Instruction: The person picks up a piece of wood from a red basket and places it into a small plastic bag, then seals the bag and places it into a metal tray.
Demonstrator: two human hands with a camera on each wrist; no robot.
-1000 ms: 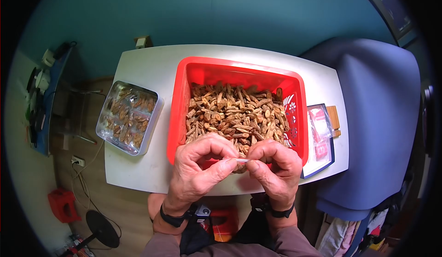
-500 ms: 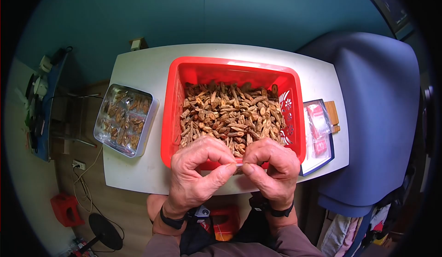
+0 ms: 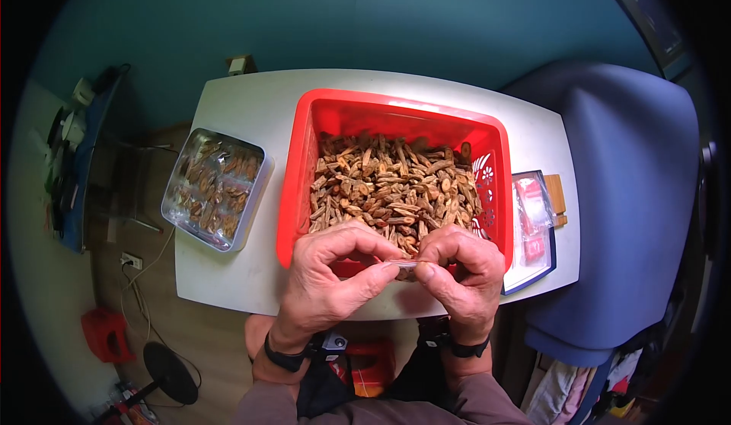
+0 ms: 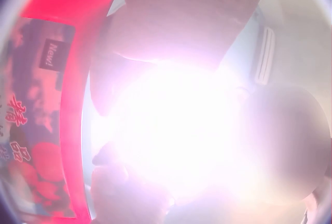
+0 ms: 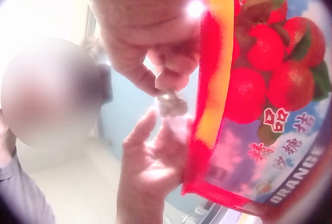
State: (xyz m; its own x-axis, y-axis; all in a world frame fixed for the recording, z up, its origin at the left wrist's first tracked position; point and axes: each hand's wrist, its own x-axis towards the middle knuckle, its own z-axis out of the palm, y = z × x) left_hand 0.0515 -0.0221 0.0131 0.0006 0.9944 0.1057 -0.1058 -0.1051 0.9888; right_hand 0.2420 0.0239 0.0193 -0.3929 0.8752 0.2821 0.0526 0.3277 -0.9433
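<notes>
In the head view, a small clear zip bag [image 3: 404,265] with a red line along its top is stretched between both hands, over the near rim of a red plastic basket [image 3: 286,219]. My left hand [image 3: 327,276] pinches one end of the bag's top between thumb and forefinger. At the other end, my right hand [image 3: 466,276] has the same kind of pinch. Brownish contents show through the bag [image 5: 172,103] in the right wrist view. Dried brown root slices [image 3: 392,189] fill the basket behind the hands. Glare washes out the middle of the left wrist view.
Left of the basket stands a metal tin [image 3: 250,215] with several filled clear bags. A blue-edged tray [image 3: 525,280] of red-and-clear packets lies at the right, beside a wooden block [image 3: 558,196]. A blue-covered form [image 3: 617,219] borders the white table [image 3: 228,284].
The thumbs came closer together at half a second ago and now stand slightly apart again, with more of the bag showing. The head view has shifted a little; both pinches on the bag persist.
</notes>
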